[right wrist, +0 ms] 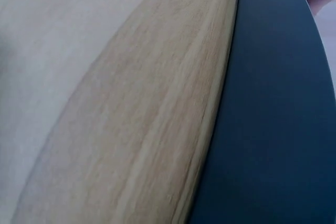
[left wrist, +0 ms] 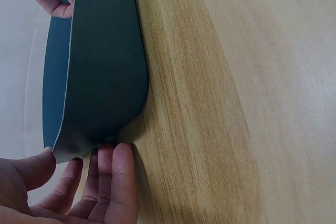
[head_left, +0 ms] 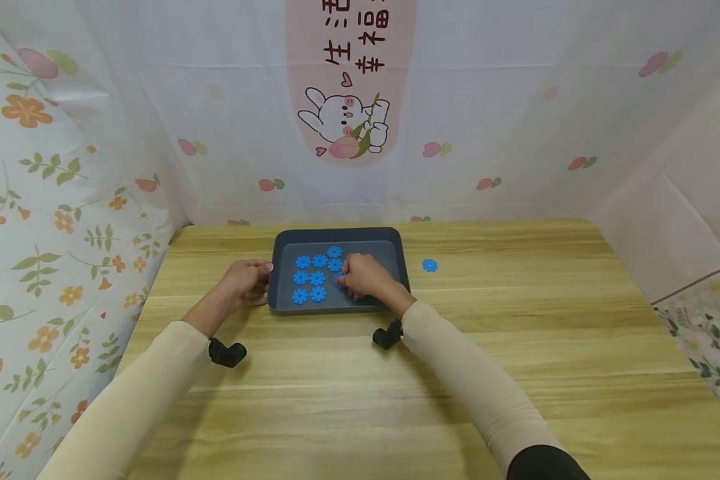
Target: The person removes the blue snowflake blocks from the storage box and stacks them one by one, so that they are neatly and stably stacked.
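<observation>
On this desk [head_left: 312, 400] the left hand [head_left: 246, 283] pinches the tray's [head_left: 337, 235] left end, right hand [head_left: 367, 275] sits nearer its blue discs [head_left: 317, 278], can't tell if gripping one.

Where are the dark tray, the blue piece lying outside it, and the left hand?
Dark tray [head_left: 336, 235]: head view, on the inside of its far wall.
Blue piece outside [head_left: 428, 265]: head view, near its middle.
Left hand [head_left: 243, 283]: head view, on the middle of the hand.
</observation>
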Tool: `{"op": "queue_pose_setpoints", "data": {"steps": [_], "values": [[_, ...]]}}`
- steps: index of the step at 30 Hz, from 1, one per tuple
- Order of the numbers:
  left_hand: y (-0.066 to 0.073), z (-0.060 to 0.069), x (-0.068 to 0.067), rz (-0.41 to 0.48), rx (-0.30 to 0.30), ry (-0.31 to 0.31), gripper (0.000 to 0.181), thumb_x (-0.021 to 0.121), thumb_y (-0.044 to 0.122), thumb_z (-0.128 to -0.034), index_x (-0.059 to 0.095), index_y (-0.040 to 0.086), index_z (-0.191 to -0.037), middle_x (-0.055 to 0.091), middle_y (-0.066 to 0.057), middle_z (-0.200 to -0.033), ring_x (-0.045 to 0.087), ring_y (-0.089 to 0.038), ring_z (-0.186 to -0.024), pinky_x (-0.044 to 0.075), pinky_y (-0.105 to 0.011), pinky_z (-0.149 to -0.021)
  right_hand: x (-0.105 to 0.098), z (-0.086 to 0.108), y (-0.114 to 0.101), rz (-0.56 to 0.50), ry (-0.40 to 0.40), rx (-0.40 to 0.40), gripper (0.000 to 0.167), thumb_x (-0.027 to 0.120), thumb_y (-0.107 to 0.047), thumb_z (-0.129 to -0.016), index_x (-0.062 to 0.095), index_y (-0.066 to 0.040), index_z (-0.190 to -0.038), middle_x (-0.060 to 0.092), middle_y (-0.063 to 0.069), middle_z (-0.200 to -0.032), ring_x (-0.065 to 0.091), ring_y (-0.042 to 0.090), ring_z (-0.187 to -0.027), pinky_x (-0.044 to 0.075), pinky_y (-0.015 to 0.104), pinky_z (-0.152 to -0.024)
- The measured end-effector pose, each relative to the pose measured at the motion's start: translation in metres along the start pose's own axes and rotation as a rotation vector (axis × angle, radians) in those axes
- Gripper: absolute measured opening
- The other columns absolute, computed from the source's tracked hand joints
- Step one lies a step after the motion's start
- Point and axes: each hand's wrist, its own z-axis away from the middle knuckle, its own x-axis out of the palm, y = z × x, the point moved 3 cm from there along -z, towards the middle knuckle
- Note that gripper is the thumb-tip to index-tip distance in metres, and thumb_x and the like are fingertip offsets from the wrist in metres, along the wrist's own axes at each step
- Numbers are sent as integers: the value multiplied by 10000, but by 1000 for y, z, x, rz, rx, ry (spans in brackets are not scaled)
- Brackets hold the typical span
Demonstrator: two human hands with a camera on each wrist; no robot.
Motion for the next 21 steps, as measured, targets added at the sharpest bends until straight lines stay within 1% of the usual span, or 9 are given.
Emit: {"op": "queue_pose_setpoints", "data": {"steps": [3,9,13,17,21], "values": [[-1,-1,0,1,-4,2,418,424,245,-1058,445,71,-1438,549,-102,-1155,543,-195,-919,544,-337,-786,0,0,3,-74,-13,-12,183,671,-214,-940,570,-62,-939,649,78,-675,638,172,-520,540,275,-505],[-2,-1,1,6,-3,-4,424,428,248,-1056,441,69,-1440,545,-105,-1157,540,-196,-921,543,-337,-790,-3,1,12,-221,-38,-21,144,633,-151,-961,579,-26,-1008,646,117,-697,635,190,-526,556,303,-521],[-1,-1,2,17,6,-14,436,424,247,-1056,426,62,-1450,544,-111,-1167,542,-198,-930,540,-336,-789,-8,2,16,-275,-39,-41,174,624,-143,-966,608,-26,-1094,661,127,-688,655,210,-535,567,326,-532],[-1,0,1,16,12,-14,436,415,244,-1056,423,52,-1448,538,-119,-1178,540,-201,-931,535,-336,-787,-16,4,21,-330,-16,-66,209,620,-147,-968,619,-44,-1150,672,121,-690,672,223,-550,577,348,-551],[-1,1,0,4,13,-12,438,414,251,-1057,424,58,-1450,530,-123,-1196,534,-205,-943,535,-334,-794,-26,9,27,-412,40,-74,213,630,-131,-957,622,-36,-1148,677,129,-692,670,217,-542,586,390,-575]]}}
